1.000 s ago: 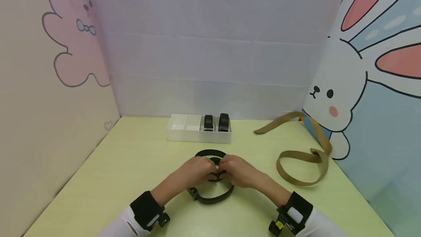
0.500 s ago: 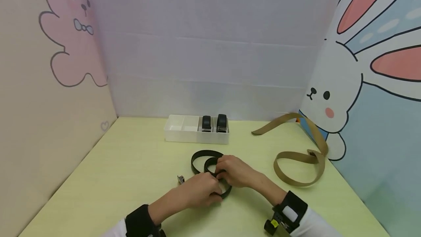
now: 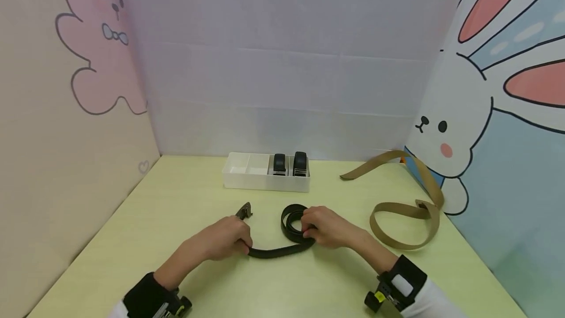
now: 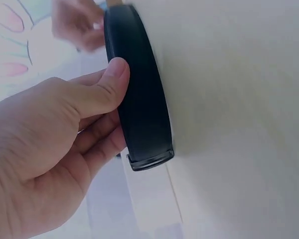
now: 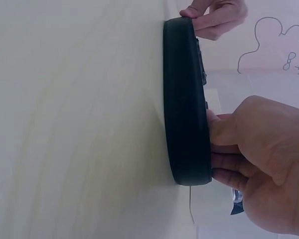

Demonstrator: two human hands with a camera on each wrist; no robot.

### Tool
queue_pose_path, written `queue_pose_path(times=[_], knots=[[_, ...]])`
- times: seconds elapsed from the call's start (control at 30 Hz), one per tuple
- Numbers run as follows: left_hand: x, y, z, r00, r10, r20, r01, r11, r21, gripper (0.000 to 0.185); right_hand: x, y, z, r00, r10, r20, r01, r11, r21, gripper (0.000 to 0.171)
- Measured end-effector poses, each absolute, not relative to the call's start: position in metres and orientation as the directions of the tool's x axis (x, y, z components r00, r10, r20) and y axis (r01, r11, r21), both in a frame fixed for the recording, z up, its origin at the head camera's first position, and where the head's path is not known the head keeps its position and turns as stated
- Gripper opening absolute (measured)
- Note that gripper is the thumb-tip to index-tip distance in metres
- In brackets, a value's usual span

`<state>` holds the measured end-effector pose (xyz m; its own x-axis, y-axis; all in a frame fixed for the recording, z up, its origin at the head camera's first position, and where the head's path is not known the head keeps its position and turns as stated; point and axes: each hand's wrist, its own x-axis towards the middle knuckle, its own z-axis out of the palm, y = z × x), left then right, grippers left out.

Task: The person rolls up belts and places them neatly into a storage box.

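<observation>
A black belt stands on its edge on the table, its right part wound into a coil. My left hand pinches the free length near the metal buckle, which sticks out beyond the fingers. In the left wrist view that thumb lies on the flat of the belt, just above a keeper loop. At the coil's right side, my right hand holds the wound layers between thumb and fingers. The right wrist view shows the outer belt face, while the fingertips behind it are partly hidden.
At the back, a white divided box holds two rolled black belts in its right compartments. A tan strap lies loosely looped on the right, reaching up against the rabbit-printed side wall. A pale back wall closes off the table.
My left hand has moved left, drawing the belt's buckle end out from the loose loop into a nearly straight length. The right hand stays at the coil.
</observation>
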<state>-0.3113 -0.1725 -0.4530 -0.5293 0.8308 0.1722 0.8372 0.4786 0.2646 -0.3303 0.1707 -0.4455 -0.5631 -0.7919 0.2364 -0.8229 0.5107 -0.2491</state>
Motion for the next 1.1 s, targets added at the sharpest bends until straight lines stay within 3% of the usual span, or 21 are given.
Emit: queue_pose_path(times=[0.33,0.67,0.93,1.1], knots=[[-0.332,-0.214,-0.459,-0.615,0.751,0.240,0.787,0.564,0.249,0.013,-0.329,0.184,-0.444,-0.607,-0.769,0.201,-0.782,0.532,-0.325,0.021],[-0.340,-0.219,-0.457,-0.668,0.695,0.266,0.744,0.623,0.241,0.006,-0.326,0.186,-0.453,-0.621,-0.730,0.284,-0.777,0.527,-0.344,0.021],[-0.347,-0.204,-0.449,-0.684,0.688,0.243,0.726,0.674,0.134,0.012,-0.322,0.187,-0.467,-0.586,-0.691,0.423,-0.811,0.504,-0.297,0.016],[-0.334,-0.172,-0.449,-0.624,0.751,0.217,0.780,0.615,0.117,0.010,-0.318,0.187,-0.469,-0.611,-0.663,0.433,-0.791,0.534,-0.299,0.016]])
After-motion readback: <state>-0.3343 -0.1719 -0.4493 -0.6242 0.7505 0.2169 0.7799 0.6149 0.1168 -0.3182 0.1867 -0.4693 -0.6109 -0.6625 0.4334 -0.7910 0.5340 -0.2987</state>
